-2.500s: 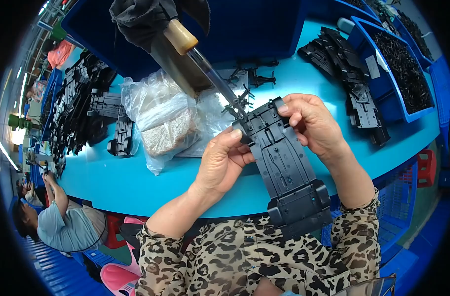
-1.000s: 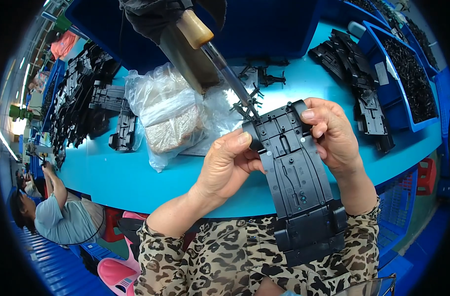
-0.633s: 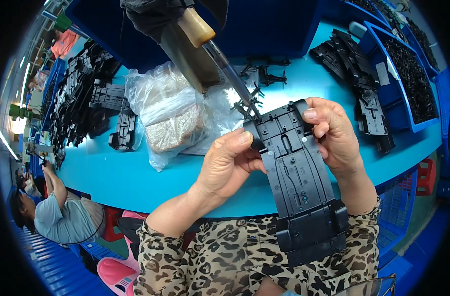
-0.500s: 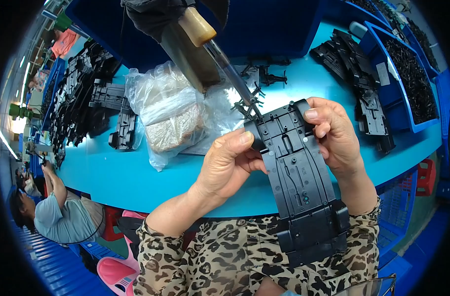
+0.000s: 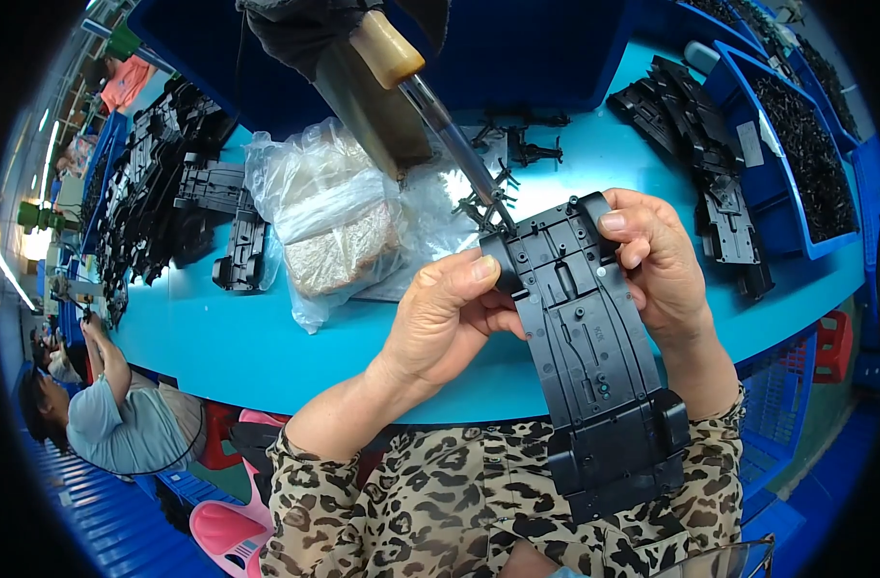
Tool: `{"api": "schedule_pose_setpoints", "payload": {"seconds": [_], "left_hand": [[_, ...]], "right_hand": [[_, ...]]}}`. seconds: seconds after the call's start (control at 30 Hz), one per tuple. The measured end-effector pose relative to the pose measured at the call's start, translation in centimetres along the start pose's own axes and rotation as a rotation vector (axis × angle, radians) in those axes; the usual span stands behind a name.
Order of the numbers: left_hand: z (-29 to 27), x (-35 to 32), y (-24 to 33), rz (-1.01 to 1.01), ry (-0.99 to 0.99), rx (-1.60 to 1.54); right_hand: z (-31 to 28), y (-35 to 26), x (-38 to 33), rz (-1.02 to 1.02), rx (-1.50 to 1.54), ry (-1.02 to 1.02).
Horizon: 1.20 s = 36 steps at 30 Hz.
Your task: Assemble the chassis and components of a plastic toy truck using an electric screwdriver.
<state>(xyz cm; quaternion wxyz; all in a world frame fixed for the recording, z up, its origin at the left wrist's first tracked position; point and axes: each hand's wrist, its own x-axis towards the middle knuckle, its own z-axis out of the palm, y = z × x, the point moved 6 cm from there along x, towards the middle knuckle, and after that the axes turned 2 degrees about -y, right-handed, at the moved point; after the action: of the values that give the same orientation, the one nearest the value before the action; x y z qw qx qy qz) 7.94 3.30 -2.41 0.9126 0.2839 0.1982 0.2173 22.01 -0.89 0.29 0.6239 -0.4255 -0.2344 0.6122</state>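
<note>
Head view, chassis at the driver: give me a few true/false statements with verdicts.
1. Both hands hold the black toy-car chassis. True: the left hand is on its left edge, the right hand on its right.
2. The chassis lies flat on the table. False: it is held up above the turquoise table, its far end at the tip of the hanging screwdriver.
3. A clear plastic bag lies to the left of the chassis. True.
4. The bins on the right are red. False: the bin is blue, holding small black parts.
5. The left hand holds the screwdriver. False: neither hand touches it.
</note>
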Motion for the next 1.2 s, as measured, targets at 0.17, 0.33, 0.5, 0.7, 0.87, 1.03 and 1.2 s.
{"api": "schedule_pose_setpoints", "payload": {"seconds": [0.17, 0.33, 0.5, 0.7, 0.87, 1.03, 1.2], "left_hand": [[0.4, -0.1, 0.3, 0.006, -0.018, 0.04], [0.6, -0.1, 0.4, 0.007, -0.008, 0.061], [0.6, -0.3, 0.6, 0.007, 0.007, 0.08], [0.6, -0.4, 0.5, 0.011, -0.012, 0.087], [-0.1, -0.4, 0.3, 0.007, 0.002, 0.082], [-0.7, 0.1, 0.0, 0.01, -0.018, 0.044], [-1.1, 0.9, 0.1, 0.024, 0.028, 0.049]], "right_hand": [[-0.2, 0.1, 0.0, 0.006, 0.024, 0.007], [-0.2, 0.2, 0.0, 0.023, 0.035, 0.006], [-0.4, 0.1, 0.1, 0.021, 0.032, -0.009], [-0.3, -0.3, 0.0, 0.024, -0.035, 0.0], [-0.5, 0.2, 0.5, 0.027, -0.033, -0.034], [-1.1, 0.7, 1.1, 0.027, -0.033, -0.046], [-1.4, 0.9, 1.6, 0.026, -0.016, -0.011]]}}
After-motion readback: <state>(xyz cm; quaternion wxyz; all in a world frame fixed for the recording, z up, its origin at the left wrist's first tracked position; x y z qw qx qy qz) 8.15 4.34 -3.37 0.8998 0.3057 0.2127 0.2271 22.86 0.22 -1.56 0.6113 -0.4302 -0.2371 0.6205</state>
